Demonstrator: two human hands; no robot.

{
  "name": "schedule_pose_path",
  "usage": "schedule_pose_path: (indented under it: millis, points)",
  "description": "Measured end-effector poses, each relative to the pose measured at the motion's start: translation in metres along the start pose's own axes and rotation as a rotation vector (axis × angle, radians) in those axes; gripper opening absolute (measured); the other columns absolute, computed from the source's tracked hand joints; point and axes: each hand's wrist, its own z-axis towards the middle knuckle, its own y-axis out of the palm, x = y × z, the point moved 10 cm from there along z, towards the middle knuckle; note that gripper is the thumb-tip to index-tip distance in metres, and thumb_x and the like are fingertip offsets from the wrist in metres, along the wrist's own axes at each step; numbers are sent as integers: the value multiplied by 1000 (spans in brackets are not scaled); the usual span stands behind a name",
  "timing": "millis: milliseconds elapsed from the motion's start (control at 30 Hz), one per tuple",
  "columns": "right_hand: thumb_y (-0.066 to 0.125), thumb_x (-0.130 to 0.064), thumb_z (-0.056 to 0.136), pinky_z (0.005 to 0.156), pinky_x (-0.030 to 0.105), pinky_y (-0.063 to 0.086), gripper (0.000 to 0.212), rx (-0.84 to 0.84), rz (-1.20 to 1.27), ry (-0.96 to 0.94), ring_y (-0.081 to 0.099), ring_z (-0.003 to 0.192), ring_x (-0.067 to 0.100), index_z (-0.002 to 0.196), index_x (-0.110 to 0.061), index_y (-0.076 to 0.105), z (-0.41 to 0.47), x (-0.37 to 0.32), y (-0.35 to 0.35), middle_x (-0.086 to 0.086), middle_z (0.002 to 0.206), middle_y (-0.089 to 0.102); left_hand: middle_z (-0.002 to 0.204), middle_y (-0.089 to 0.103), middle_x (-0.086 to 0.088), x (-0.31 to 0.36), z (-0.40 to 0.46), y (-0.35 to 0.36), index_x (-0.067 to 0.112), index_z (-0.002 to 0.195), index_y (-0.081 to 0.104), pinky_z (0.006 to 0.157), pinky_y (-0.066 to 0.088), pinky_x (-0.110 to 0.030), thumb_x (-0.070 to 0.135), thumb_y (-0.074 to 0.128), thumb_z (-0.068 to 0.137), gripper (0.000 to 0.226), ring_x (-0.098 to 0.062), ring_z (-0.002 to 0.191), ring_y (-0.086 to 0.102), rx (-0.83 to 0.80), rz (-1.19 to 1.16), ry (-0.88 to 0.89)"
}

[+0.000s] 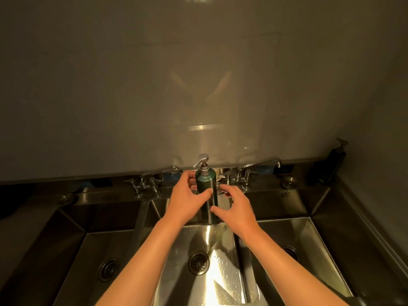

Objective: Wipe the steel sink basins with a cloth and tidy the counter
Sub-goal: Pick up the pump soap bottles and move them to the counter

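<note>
Your left hand is wrapped round the green pump bottle, fingers curled behind it and thumb laid across its front, and the bottle stands upright over the back edge of the middle sink basin. Your right hand sits just beside the bottle on its right, fingers loosely spread and the thumb tip touching the bottle's lower body; it grips nothing. Behind the bottle, a faucet rises to its right and another faucet to its left, both on the steel surface. Left of the bottle lies the left basin, right of it the right basin. Far right of the bottle, a dark pump dispenser stands against the wall.
</note>
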Motion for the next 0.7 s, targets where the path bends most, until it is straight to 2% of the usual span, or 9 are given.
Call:
schedule_pose_path:
  millis: [67, 200, 300, 400, 467, 533, 633, 700]
  points:
    - [84, -42, 75, 90, 10, 41, 70, -38, 15, -19, 49, 117, -15, 137, -41, 52, -1, -2, 5, -29, 127, 52, 111, 68, 19, -2, -9, -5, 38, 119, 55, 81, 46, -12, 36, 86, 77, 52, 15, 103, 60, 19, 11, -13]
    - [83, -46, 72, 84, 4, 41, 68, -114, 59, -45, 50, 116, -18, 132, -48, 52, -7, -11, 25, -32, 126, 54, 108, 70, 18, -13, -30, -18, 41, 114, 55, 80, 51, -13, 37, 85, 74, 50, 8, 100, 65, 68, 17, -50]
    - [86, -46, 70, 88, 9, 43, 69, -168, 69, -43, 53, 115, -14, 132, -44, 55, -15, -14, 47, -29, 123, 58, 107, 70, 21, -19, -45, -29, 45, 113, 55, 74, 50, -6, 38, 85, 74, 50, 9, 101, 64, 87, 24, -62]
    - [86, -46, 70, 87, 9, 43, 68, -189, 78, -51, 54, 112, -16, 130, -47, 54, -21, -24, 62, -29, 120, 61, 107, 66, 31, -22, -55, -45, 46, 112, 55, 75, 47, -2, 39, 85, 74, 50, 12, 102, 62, 117, 33, -64]
    - [85, -50, 71, 90, 13, 47, 63, -194, 87, -66, 56, 110, -15, 128, -45, 58, -23, -34, 69, -28, 118, 64, 108, 66, 32, -23, -60, -55, 47, 112, 55, 76, 47, -2, 42, 85, 72, 50, 12, 104, 62, 137, 44, -65]
    - [84, -52, 71, 89, 14, 48, 58, -194, 94, -75, 57, 109, -15, 123, -53, 58, -26, -43, 73, -32, 114, 64, 110, 65, 33, -23, -64, -65, 47, 112, 55, 77, 47, -2, 43, 85, 71, 51, 13, 105, 61, 153, 50, -54]
    - [83, -51, 73, 83, 7, 44, 57, -198, 78, -118, 54, 109, -21, 110, -75, 47, -31, -61, 80, -48, 113, 55, 113, 63, 36, -25, -72, -80, 48, 113, 55, 75, 45, 1, 42, 86, 71, 52, 16, 106, 59, 185, 50, -51]
    - [82, -52, 74, 84, 9, 44, 58, -213, 68, -146, 53, 110, -21, 112, -75, 46, -36, -73, 91, -49, 114, 54, 112, 66, 30, -31, -79, -95, 48, 114, 55, 77, 45, 1, 43, 86, 70, 55, 15, 107, 59, 211, 45, -57]
